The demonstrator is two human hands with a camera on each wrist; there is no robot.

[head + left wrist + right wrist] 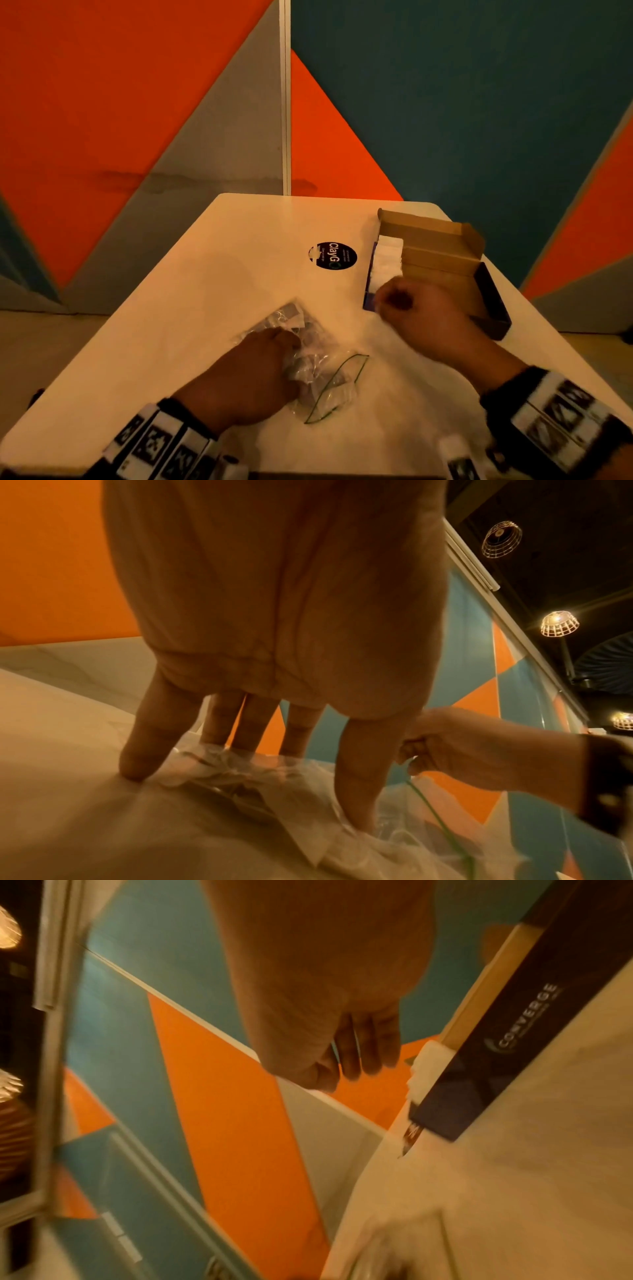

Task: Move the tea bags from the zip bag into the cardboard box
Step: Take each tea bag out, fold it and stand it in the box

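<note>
A clear zip bag (318,370) with a green zip edge lies crumpled on the white table (222,274), tea bags dimly visible inside. My left hand (270,349) presses it down with straight, spread fingers (143,750) on the zip bag's plastic (240,772). An open cardboard box (493,308) with dark outer walls stands at the right, with white tea bags (387,260) stacked along its left side. My right hand (397,301) hovers at the box's near-left corner with curled fingers (359,1056) and nothing visible in them. Beside it are the box wall (514,1031) and tea bags (428,1058).
A round black sticker (332,256) sits on the table left of the box. The box's lid (431,222) is folded back towards the far table edge. Orange, grey and teal wall panels (479,102) stand behind the table.
</note>
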